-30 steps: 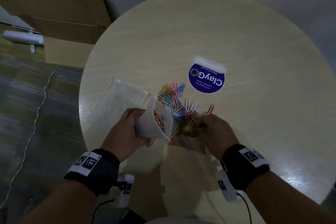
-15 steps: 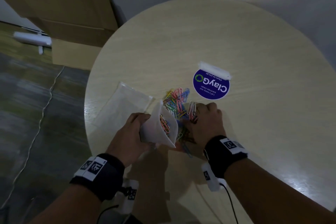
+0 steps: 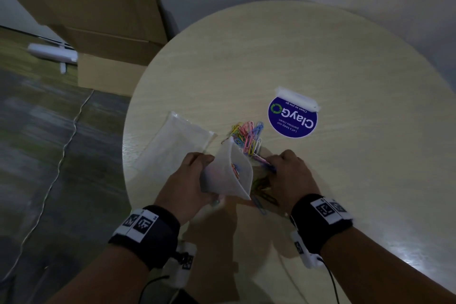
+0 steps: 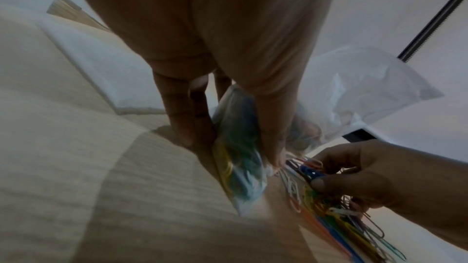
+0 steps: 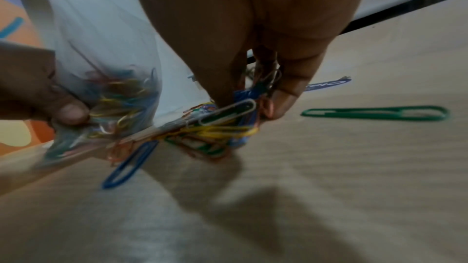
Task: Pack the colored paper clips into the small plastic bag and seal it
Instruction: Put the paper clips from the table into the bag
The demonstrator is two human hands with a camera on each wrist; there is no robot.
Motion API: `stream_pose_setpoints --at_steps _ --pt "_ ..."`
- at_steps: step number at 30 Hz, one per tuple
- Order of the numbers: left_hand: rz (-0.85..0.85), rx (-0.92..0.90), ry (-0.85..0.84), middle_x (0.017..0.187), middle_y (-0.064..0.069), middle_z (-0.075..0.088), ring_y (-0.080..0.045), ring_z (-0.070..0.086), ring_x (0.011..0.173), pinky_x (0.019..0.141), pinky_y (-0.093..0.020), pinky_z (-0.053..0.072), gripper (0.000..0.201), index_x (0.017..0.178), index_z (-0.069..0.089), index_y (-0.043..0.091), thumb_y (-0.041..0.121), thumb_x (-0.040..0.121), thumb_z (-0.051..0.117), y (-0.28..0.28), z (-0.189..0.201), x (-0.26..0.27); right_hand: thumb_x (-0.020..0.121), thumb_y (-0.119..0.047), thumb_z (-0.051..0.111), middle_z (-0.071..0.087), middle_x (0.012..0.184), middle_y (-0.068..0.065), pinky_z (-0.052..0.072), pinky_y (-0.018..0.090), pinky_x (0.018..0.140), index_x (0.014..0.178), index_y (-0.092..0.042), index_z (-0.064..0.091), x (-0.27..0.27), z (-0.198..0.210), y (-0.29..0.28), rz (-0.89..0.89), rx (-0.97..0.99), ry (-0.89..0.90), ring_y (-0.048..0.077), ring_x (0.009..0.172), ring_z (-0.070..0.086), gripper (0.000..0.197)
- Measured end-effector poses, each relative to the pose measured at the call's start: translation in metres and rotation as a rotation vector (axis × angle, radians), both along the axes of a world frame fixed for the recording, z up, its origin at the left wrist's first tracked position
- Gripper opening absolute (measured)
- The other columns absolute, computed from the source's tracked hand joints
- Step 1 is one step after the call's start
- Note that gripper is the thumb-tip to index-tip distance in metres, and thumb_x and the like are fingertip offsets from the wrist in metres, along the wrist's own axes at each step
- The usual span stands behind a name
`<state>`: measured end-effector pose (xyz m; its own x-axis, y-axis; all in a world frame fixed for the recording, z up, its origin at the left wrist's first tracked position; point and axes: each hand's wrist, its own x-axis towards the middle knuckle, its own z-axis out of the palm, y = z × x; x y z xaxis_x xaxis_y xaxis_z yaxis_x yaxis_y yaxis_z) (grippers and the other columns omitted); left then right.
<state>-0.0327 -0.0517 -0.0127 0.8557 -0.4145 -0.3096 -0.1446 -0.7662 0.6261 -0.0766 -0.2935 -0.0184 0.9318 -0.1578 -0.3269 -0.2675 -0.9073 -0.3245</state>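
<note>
My left hand (image 3: 187, 180) grips a small clear plastic bag (image 3: 228, 175) by its lower part, mouth up and open, with several colored paper clips (image 5: 119, 95) inside. My right hand (image 3: 286, 175) is just right of the bag, fingers curled and pinching a bunch of clips (image 5: 228, 119) at the table surface. In the left wrist view the bag (image 4: 238, 159) sits between my thumb and fingers, and my right hand (image 4: 354, 175) holds clips beside it. A loose pile of clips (image 3: 248, 136) lies just beyond the bag. A lone green clip (image 5: 375, 113) lies to the right.
The round pale wooden table (image 3: 320, 61) carries a blue ClayGo sticker (image 3: 292, 117) behind the pile and a flat stack of clear bags (image 3: 177, 145) at the left. A cardboard box (image 3: 103, 39) and a white tube (image 3: 51, 53) are on the floor at left.
My right hand moved left from the table toward the bag's mouth and closed on a bunch of clips. The left hand kept holding the bag upright.
</note>
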Motion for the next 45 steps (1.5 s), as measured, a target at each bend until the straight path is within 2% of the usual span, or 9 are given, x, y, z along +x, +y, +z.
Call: stream_pose_setpoints --at_steps 7,16,23,27,30,37,40,42,45 --pt "-0.002 0.030 0.004 0.138 0.004 0.039 -0.026 0.055 0.118 0.093 -0.042 0.049 0.074 0.135 0.049 0.021 0.026 0.071 0.086 -0.007 0.006 0.001 0.088 -0.017 0.057 0.062 0.100 0.012 0.045 0.035 0.079 0.110 -0.019 0.068 0.001 0.016 -0.017 -0.054 0.052 -0.026 0.034 0.094 0.059 0.025" --pt "0.006 0.080 0.028 0.137 0.005 0.039 -0.027 0.058 0.115 0.091 -0.039 0.050 0.072 0.135 0.047 0.022 0.020 0.072 0.082 -0.012 0.010 0.003 0.079 -0.023 0.072 0.073 0.090 -0.002 0.037 0.018 0.068 0.098 -0.026 0.075 0.011 0.111 -0.016 0.011 0.257 -0.248 0.014 0.083 0.065 0.019" --pt "0.014 0.082 0.009 0.138 0.003 0.042 -0.032 0.063 0.108 0.090 -0.043 0.052 0.073 0.135 0.050 0.024 0.025 0.070 0.084 -0.016 0.011 0.004 0.080 -0.027 0.068 0.069 0.098 0.003 0.043 0.032 0.075 0.101 -0.022 0.067 0.026 0.099 0.020 0.233 0.188 -0.066 0.025 0.092 0.060 0.021" --pt "0.001 0.030 0.004 0.131 0.001 0.046 -0.034 0.066 0.099 0.084 -0.047 0.055 0.071 0.129 0.054 0.022 0.038 0.065 0.082 -0.015 0.011 0.003 0.080 -0.025 0.064 0.071 0.104 0.001 0.052 0.034 0.085 0.110 -0.020 0.061 0.027 0.097 0.031 0.126 0.353 -0.108 0.018 0.097 0.065 0.031" --pt "0.009 0.012 0.010 0.127 0.002 0.047 -0.033 0.067 0.095 0.083 -0.048 0.055 0.073 0.124 0.055 0.024 0.049 0.059 0.077 -0.014 0.010 0.004 0.082 -0.008 0.057 0.072 0.099 -0.001 0.056 0.033 0.082 0.106 -0.019 0.065 0.025 0.096 0.025 -0.026 0.545 -0.165 0.009 0.090 0.068 0.027" --pt "0.022 -0.014 0.043 0.124 0.008 0.043 -0.024 0.060 0.108 0.088 -0.034 0.049 0.068 0.127 0.052 0.023 0.021 0.067 0.084 -0.008 0.004 0.005 0.082 0.009 0.053 0.073 0.089 0.012 0.059 0.038 0.077 0.093 -0.010 0.067 0.020 0.093 0.013 -0.341 0.928 -0.101 0.025 0.085 0.071 0.026" --pt "0.013 -0.044 0.013 0.114 0.013 0.040 -0.020 0.057 0.103 0.083 -0.035 0.049 0.065 0.114 0.047 0.034 0.025 0.064 0.088 0.002 0.000 0.002 0.076 -0.022 0.072 0.071 0.078 -0.003 0.055 0.037 0.074 0.084 -0.022 0.065 0.003 0.072 -0.023 -0.378 0.500 -0.114 0.016 0.073 0.067 0.011" --pt "0.030 -0.053 0.009 0.113 0.015 0.041 -0.017 0.057 0.100 0.082 -0.038 0.052 0.067 0.110 0.045 0.039 0.028 0.062 0.089 0.008 -0.003 -0.001 0.068 -0.038 0.077 0.065 0.075 -0.005 0.048 0.033 0.068 0.077 -0.022 0.059 -0.018 0.056 -0.034 -0.243 0.229 0.042 0.017 0.073 0.062 0.026" --pt "0.056 -0.075 0.009 0.116 0.019 0.041 -0.015 0.059 0.099 0.082 -0.040 0.054 0.070 0.113 0.045 0.041 0.027 0.062 0.090 0.015 -0.007 -0.005 0.061 -0.052 0.064 0.062 0.077 0.003 0.044 0.035 0.065 0.067 -0.022 0.050 -0.042 0.035 -0.018 -0.061 0.148 0.227 0.029 0.079 0.061 0.033"
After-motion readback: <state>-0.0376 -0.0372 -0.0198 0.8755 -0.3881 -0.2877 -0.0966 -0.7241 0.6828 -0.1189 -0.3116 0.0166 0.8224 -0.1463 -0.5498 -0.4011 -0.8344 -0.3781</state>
